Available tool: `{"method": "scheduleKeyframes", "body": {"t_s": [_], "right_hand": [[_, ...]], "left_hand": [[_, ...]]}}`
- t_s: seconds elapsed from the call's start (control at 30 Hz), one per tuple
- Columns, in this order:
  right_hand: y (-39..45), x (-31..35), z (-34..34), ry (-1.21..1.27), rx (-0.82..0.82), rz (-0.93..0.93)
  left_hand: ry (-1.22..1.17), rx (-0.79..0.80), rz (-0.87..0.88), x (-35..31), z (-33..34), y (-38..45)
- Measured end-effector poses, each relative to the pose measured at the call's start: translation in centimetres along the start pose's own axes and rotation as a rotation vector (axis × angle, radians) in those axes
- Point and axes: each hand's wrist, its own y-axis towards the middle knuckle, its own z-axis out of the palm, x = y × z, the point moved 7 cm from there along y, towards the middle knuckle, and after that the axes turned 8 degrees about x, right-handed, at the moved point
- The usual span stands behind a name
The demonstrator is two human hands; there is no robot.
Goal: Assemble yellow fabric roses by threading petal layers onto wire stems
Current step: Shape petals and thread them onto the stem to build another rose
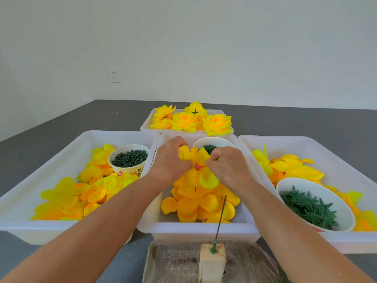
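Closest in, a thin wire (221, 218) stands up, a bit tilted, from a pale block (212, 260) on a worn tray (173, 262). Past it, both hands hang over the middle tub (195, 227) of orange petals (195, 203). The left hand (169, 160) and the right hand (228, 164) each have a closed grip, pinching one yellow petal piece (193, 155) between them. Side tubs hold more petals and cups of green parts (129, 158). Farthest back, finished roses (191, 119) fill another tub.
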Motion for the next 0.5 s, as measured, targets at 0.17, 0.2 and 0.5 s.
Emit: {"method": "scheduleKeyframes", "body": {"t_s": [0.17,0.2,0.5], "right_hand": [[0.2,-0.6,-0.4,0.101,-0.008,0.045],[0.2,-0.9,-0.4,0.131,-0.014,0.058],[0.0,-1.8,1.0,0.415,0.261,0.181]], "left_hand": [[-0.059,-0.044,-0.070,1.0,-0.7,0.1],[-0.105,-0.062,-0.098,1.3,-0.8,0.1],[-0.358,-0.210,-0.180,1.9,-2.2,-0.4]]}}
